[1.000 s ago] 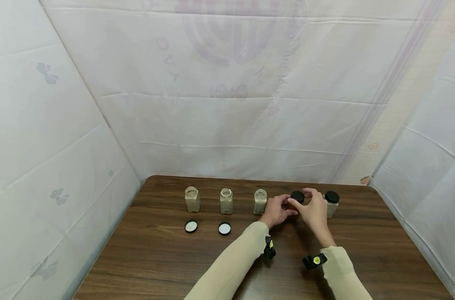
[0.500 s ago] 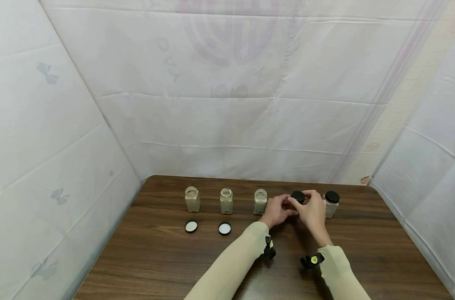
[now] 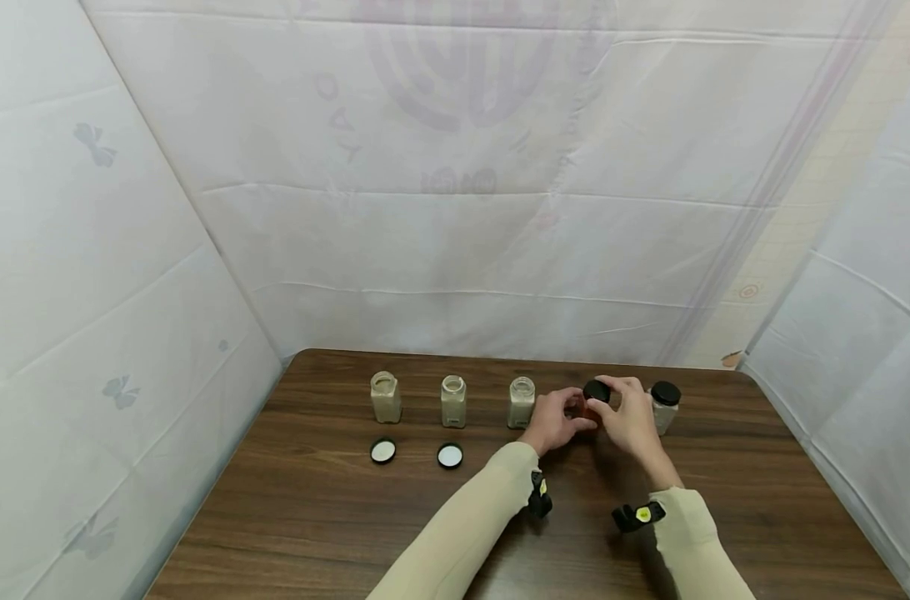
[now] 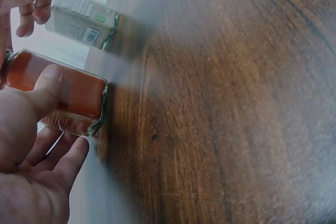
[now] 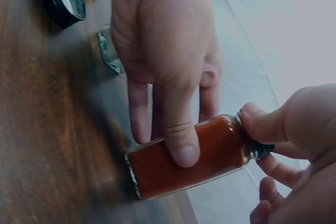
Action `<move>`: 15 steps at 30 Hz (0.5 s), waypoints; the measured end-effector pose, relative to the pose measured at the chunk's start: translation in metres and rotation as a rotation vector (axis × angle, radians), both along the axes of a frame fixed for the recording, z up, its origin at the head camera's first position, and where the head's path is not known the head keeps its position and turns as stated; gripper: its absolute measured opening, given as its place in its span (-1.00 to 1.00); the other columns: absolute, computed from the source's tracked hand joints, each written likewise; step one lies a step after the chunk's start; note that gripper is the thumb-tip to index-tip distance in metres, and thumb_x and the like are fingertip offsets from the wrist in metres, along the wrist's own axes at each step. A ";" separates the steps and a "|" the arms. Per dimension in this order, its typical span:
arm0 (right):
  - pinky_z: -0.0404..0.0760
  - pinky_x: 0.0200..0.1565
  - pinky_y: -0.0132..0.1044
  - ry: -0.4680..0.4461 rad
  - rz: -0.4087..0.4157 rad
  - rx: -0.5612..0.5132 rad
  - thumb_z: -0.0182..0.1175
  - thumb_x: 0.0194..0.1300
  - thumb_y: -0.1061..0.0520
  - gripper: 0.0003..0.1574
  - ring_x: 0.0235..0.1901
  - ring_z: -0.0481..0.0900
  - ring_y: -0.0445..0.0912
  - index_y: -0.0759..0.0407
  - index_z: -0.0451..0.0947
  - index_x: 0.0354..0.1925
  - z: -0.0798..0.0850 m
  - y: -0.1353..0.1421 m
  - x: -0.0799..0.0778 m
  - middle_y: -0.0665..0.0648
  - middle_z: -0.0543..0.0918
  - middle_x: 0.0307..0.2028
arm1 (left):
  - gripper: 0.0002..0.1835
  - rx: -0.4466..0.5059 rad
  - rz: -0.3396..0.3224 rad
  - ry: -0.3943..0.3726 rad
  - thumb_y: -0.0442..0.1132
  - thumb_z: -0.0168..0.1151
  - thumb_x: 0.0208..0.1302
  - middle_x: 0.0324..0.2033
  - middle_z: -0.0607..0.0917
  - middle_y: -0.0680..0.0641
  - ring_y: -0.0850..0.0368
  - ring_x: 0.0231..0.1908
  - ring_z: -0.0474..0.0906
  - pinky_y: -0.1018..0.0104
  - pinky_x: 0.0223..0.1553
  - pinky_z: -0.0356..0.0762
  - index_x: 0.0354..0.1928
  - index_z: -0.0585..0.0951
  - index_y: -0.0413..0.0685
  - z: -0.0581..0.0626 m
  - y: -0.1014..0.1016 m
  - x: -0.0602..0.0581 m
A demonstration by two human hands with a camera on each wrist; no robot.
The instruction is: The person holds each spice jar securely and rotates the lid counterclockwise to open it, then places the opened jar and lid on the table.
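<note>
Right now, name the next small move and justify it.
I'd suggest a small loosening turn of the black cap by the right grip, while the left grip steadies the red-filled square glass jar. The right grip is at that cap, the left grip holds the jar's body, and three pale-filled glass jars stand uncapped. How loose the cap already is, I cannot tell.

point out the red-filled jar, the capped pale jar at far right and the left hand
red-filled jar [image 5: 216, 148]: right wrist view, on its glass side, between the thumb and the neck
capped pale jar [image 3: 666, 414]: head view, on its body below the lid
left hand [image 3: 552, 421]: head view, on the back of the hand
</note>
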State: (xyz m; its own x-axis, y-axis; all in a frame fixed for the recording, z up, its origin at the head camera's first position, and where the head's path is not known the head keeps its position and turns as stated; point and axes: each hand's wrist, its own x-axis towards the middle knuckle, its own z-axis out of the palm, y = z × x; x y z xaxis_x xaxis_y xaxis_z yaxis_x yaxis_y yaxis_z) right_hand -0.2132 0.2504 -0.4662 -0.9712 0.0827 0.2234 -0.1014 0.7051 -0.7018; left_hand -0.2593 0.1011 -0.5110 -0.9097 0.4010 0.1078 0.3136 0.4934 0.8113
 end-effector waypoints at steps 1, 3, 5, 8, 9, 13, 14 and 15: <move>0.38 0.05 0.27 -0.013 0.012 0.006 0.31 0.43 0.20 -0.45 0.14 0.29 0.37 0.33 0.51 0.32 0.001 0.001 0.000 0.46 0.40 0.23 | -0.49 0.004 -0.002 0.000 -0.08 0.51 0.26 0.01 0.78 0.04 0.17 0.04 0.68 0.35 0.00 0.64 0.24 0.65 0.04 0.000 0.000 0.000; 0.39 0.03 0.28 -0.028 0.028 0.012 0.29 0.44 0.21 -0.45 0.12 0.28 0.37 0.32 0.49 0.33 0.002 0.002 -0.001 0.46 0.38 0.24 | -0.50 0.008 -0.004 0.004 -0.09 0.51 0.26 0.01 0.78 0.03 0.17 0.04 0.68 0.36 -0.02 0.65 0.23 0.65 0.03 0.000 0.000 0.000; 0.40 0.03 0.27 -0.036 0.037 0.014 0.28 0.45 0.22 -0.45 0.12 0.28 0.37 0.32 0.49 0.34 0.003 0.003 -0.001 0.47 0.37 0.26 | -0.50 0.008 -0.006 0.007 -0.09 0.51 0.26 0.00 0.78 0.03 0.17 0.03 0.69 0.37 -0.02 0.65 0.23 0.65 0.03 -0.001 0.000 0.000; 0.40 0.02 0.27 -0.033 0.048 0.015 0.28 0.45 0.22 -0.44 0.11 0.29 0.38 0.32 0.48 0.35 0.004 0.003 -0.001 0.48 0.37 0.26 | -0.50 0.002 -0.006 0.012 -0.08 0.51 0.26 0.01 0.78 0.03 0.17 0.04 0.69 0.36 0.00 0.64 0.23 0.65 0.03 -0.001 0.000 -0.001; 0.40 0.02 0.28 -0.030 0.052 0.017 0.28 0.45 0.22 -0.43 0.12 0.29 0.39 0.33 0.47 0.35 0.004 0.003 -0.001 0.49 0.37 0.26 | -0.49 0.001 -0.005 0.011 -0.08 0.51 0.26 0.02 0.78 0.02 0.17 0.04 0.69 0.36 0.01 0.64 0.23 0.65 0.03 -0.001 0.000 -0.001; 0.33 0.11 0.30 0.000 0.053 0.026 0.35 0.40 0.16 -0.31 0.18 0.29 0.40 0.35 0.41 0.39 0.002 0.003 0.000 0.50 0.38 0.26 | -0.48 -0.004 -0.004 0.007 -0.08 0.50 0.27 0.04 0.77 0.03 0.17 0.07 0.68 0.32 0.07 0.62 0.25 0.64 0.02 -0.001 0.000 -0.002; 0.30 0.14 0.30 0.011 0.044 0.022 0.38 0.39 0.14 -0.28 0.19 0.30 0.39 0.36 0.40 0.39 0.001 0.003 0.000 0.50 0.39 0.25 | -0.48 -0.006 -0.003 0.008 -0.07 0.50 0.27 0.05 0.77 0.03 0.17 0.08 0.67 0.32 0.08 0.62 0.25 0.64 0.02 -0.001 0.000 -0.002; 0.27 0.17 0.30 0.024 0.032 0.014 0.40 0.36 0.12 -0.26 0.19 0.31 0.38 0.37 0.40 0.38 -0.001 0.002 0.000 0.50 0.41 0.22 | -0.48 -0.007 -0.003 0.006 -0.07 0.50 0.28 0.05 0.77 0.04 0.17 0.09 0.67 0.31 0.10 0.61 0.26 0.64 0.02 -0.001 0.000 -0.002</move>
